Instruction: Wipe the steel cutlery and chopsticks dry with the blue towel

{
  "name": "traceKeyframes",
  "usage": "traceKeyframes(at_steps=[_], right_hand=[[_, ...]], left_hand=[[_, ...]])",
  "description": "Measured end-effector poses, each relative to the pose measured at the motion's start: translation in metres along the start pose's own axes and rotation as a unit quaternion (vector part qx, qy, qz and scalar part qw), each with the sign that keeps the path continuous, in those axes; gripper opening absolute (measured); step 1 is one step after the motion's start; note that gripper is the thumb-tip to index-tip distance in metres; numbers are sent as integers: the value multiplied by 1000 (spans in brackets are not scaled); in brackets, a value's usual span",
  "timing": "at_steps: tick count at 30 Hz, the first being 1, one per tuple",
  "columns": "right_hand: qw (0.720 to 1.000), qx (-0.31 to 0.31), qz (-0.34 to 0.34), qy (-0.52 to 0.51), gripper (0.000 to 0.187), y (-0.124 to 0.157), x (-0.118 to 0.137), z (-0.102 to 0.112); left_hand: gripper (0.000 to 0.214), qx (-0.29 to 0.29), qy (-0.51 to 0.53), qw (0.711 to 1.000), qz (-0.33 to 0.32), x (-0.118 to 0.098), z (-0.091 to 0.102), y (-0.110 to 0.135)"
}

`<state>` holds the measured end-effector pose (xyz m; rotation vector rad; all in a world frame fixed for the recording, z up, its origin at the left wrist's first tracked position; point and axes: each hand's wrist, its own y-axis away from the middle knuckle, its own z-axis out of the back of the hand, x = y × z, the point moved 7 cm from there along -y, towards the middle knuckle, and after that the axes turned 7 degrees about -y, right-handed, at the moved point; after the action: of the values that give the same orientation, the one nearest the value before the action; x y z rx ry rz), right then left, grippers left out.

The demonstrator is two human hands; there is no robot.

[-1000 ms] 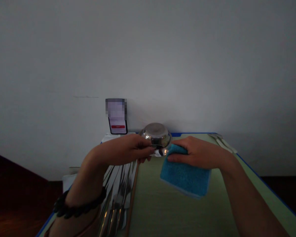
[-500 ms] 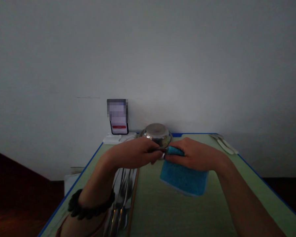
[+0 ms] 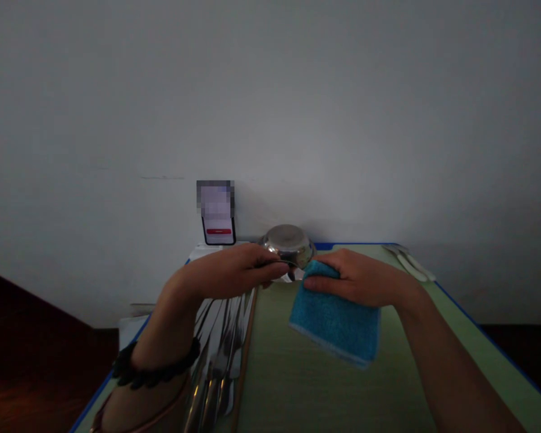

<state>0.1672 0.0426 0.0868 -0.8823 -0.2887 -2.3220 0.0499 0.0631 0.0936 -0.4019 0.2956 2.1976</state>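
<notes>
My left hand (image 3: 237, 270), a dark bead bracelet on its wrist, pinches a shiny metal utensil (image 3: 293, 272) between thumb and fingers. Its kind is hard to tell because fingers and cloth hide most of it. A blue cloth (image 3: 338, 325) hangs from my right hand (image 3: 358, 276), which is closed on the cloth's upper edge with the thumb on top. The cloth lies close to the utensil's right end; whether they touch I cannot tell. Behind both hands an upturned metal bowl (image 3: 286, 240) rests at the back of the table.
Several metal pieces of cutlery (image 3: 216, 361) lie along the left of the green table (image 3: 333, 397). White-handled utensils (image 3: 410, 264) sit at the back right corner. A phone (image 3: 219, 219) stands upright on a white base before the grey wall (image 3: 369, 120).
My left hand has shifted slightly left and up with the utensil, away from the right hand. The cloth hangs more spread out under my right hand, which has barely moved.
</notes>
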Motion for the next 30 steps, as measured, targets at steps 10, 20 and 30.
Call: traceKeyframes(at_steps=[10,20,30], right_hand=[[995,36,-52,-72,37,5,-10,-1],[981,41,-100,-162,33,15,-22,3],[996,-77,-23,26,29,5,-7,14]], left_hand=[[41,-2,43,999,25,13,1,6],[39,-2,215,975,56,28,-5,9],[63,-6,219,966,140,25,-11,0]])
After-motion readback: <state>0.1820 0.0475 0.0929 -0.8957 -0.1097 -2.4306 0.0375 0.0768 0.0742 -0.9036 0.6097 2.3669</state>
